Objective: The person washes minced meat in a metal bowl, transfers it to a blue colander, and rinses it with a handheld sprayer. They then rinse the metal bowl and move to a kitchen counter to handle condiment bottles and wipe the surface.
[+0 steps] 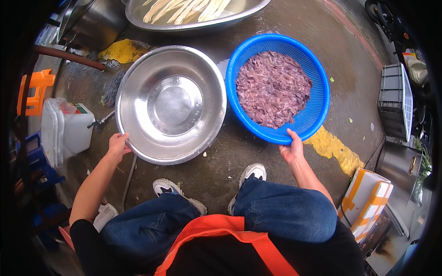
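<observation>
My left hand (119, 146) grips the lower left rim of a wide stainless steel basin (175, 103), which has nothing in it but some wet spots. With the thumb over its near rim, my right hand (292, 148) holds a round blue plastic colander (312, 127). A heap of sliced, purplish-brown raw meat or offal (272, 88) fills much of the colander's middle. Basin and colander are side by side, their rims nearly touching. Below them are my white shoes on the wet floor.
A large metal tub (193, 26) with pale strips in water stands ahead. White plastic tubs (77, 127) and an orange stool (39, 88) are at left. Grey crates (393, 100), a steel pot (397, 165) and a taped foam box (366, 200) line the right. A hose (129, 183) crosses the floor.
</observation>
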`<state>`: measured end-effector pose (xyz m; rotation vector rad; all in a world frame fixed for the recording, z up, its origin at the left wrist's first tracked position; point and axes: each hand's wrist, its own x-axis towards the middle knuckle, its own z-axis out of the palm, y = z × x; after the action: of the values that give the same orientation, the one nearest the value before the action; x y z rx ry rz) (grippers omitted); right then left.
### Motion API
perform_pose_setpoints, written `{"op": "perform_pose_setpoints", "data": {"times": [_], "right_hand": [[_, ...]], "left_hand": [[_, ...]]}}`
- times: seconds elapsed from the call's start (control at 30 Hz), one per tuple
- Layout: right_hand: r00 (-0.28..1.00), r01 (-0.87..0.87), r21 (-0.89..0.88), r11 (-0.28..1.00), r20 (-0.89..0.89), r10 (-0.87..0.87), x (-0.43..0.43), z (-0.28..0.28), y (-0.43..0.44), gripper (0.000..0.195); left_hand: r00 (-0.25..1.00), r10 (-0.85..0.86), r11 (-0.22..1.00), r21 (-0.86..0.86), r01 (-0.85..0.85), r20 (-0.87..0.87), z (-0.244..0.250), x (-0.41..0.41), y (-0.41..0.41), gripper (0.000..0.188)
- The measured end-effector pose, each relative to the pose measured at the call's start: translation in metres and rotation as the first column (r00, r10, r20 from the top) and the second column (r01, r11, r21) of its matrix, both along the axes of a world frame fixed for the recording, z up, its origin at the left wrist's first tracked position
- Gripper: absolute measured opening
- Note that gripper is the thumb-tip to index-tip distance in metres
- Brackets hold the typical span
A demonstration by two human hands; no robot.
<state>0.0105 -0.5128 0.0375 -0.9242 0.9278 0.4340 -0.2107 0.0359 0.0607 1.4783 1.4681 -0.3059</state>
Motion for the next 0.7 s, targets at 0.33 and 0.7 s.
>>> {"op": "perform_pose_setpoints", "data": {"times": [0.33, 0.7], "right_hand": [[1.0, 0.017, 0.011, 1.0, -0.006, -0.017, 0.018, 0.027, -0.018, 0.034], [0.998, -0.054, 0.089, 0.995, 0.021, 0.052, -0.003, 0.016, -0.018, 0.035]], "left_hand": [[0.758, -0.634, 0.427, 0.747, 0.51, -0.156, 0.033, 0.058, -0.037, 0.056], [0.615, -0.733, 0.67, 0.467, 0.578, 0.29, 0.011, 0.312, -0.231, 0.06]]}}
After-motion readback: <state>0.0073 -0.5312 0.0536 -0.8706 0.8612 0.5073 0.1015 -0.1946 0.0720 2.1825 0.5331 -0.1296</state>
